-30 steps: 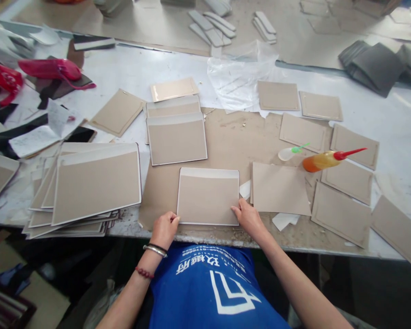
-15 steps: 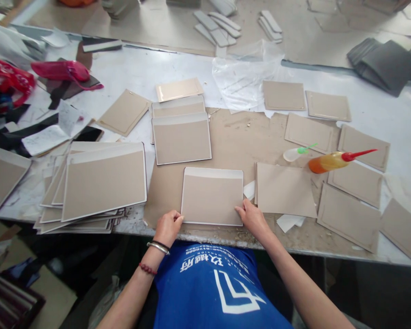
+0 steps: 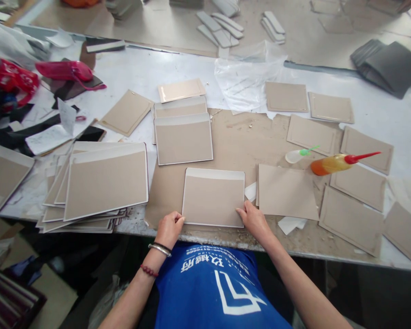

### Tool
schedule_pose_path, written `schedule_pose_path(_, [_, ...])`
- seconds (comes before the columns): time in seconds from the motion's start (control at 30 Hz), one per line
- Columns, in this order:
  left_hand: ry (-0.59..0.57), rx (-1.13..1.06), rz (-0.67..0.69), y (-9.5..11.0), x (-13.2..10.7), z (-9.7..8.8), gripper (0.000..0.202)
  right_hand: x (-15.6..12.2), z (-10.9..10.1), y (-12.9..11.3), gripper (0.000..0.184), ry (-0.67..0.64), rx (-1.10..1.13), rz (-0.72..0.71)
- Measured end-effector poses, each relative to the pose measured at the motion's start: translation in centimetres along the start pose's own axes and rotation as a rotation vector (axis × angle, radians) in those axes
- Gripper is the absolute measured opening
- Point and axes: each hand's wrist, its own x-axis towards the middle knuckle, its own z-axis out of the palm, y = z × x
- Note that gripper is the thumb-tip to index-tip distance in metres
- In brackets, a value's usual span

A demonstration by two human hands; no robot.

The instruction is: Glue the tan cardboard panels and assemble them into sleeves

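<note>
A tan rectangular panel with a white border (image 3: 213, 196) lies flat at the table's near edge on a brown paper sheet (image 3: 233, 137). My left hand (image 3: 169, 227) is curled at the panel's lower left corner, fingers pinched on its edge. At the lower right corner, my right hand (image 3: 254, 219) presses on the panel with closed fingers. Just right of it lies a plain tan sheet (image 3: 286, 192). A similar bordered panel (image 3: 184, 139) lies farther back.
A stack of bordered panels (image 3: 102, 183) sits at the left. Several tan pieces (image 3: 351, 219) are spread at the right. An orange glue bottle with a red nozzle (image 3: 335, 163) lies beside a small white bottle (image 3: 296, 155). Clear plastic (image 3: 246, 73), grey stacks (image 3: 385, 66) and red items (image 3: 65, 71) lie behind.
Both hands stay on the panel's lower corners. The view has shifted slightly; the panel has not visibly moved on the table.
</note>
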Motion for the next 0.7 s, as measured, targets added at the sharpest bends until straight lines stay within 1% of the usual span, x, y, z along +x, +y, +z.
schedule_pose_path(0.23, [0.013, 0.014, 0.01, -0.07, -0.08, -0.04, 0.018, -0.05, 0.23, 0.04, 0.008, 0.004, -0.003, 0.002])
schedule_pose_path(0.57, [0.014, 0.033, 0.029, -0.16, -0.09, 0.05, 0.017, -0.25, -0.04, -0.2, 0.008, -0.004, 0.014, 0.014])
schedule_pose_path(0.7, [0.029, 0.01, 0.062, -0.46, -0.1, 0.28, 0.017, -0.09, 0.19, -0.01, 0.008, 0.002, 0.011, 0.011])
